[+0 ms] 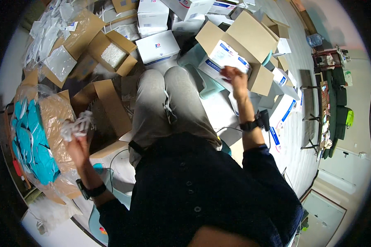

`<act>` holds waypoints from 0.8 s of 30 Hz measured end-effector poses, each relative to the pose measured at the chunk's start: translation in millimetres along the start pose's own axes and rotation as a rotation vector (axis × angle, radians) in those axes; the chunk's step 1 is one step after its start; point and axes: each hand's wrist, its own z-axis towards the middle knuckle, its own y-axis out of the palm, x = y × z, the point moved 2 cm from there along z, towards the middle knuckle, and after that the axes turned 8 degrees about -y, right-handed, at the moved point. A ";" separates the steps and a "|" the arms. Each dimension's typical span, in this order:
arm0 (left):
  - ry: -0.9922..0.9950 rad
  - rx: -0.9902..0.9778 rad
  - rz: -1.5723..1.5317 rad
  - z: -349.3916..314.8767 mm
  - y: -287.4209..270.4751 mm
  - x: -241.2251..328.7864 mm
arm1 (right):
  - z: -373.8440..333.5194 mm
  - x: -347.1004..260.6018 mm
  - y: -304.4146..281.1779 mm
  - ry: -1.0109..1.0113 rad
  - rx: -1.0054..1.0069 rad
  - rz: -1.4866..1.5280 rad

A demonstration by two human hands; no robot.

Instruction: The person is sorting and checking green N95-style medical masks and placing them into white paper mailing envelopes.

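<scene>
My left hand (77, 147) is closed round a white crumpled bundle (79, 124), blurred by motion, perhaps cord or thin plastic. It is above the near left side of an open brown carton (113, 101), beside a clear plastic liner (53, 123). My right hand (236, 79) is raised over an open white box (212, 68) with blue print and brown inner flaps. Its fingers look bent but are smeared, and whether they touch the box or hold anything cannot be made out.
Teal pouches with white edging (31, 140) fill a lined carton at left. A small carton of white pellets (113, 55) and a closed white box (158, 46) stand ahead. White plastic pieces (53, 29) are heaped far left. A pale green stool (210, 84) is by my knees.
</scene>
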 end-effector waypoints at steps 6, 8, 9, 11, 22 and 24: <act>0.125 -0.031 0.697 -7.1 11.9 32.3 | 47.7 21.9 -45.8 0.113 0.094 -0.180; 0.084 -0.298 0.855 -9.0 46.2 5.9 | 34.2 13.0 -14.3 0.111 -0.077 -0.199; 0.050 -0.501 0.863 -10.6 72.8 -18.2 | 29.9 12.1 -3.0 0.116 -0.148 -0.199; 0.030 -0.792 1.101 -33.5 163.5 -56.1 | 34.2 19.8 -1.9 0.060 -0.063 -0.259; 0.060 -1.032 1.585 -79.8 221.8 -258.6 | 147.9 64.3 -64.6 0.187 0.228 -0.334; 0.014 -1.202 1.248 -61.4 205.6 -247.2 | 171.8 74.7 -68.0 0.222 0.193 -0.358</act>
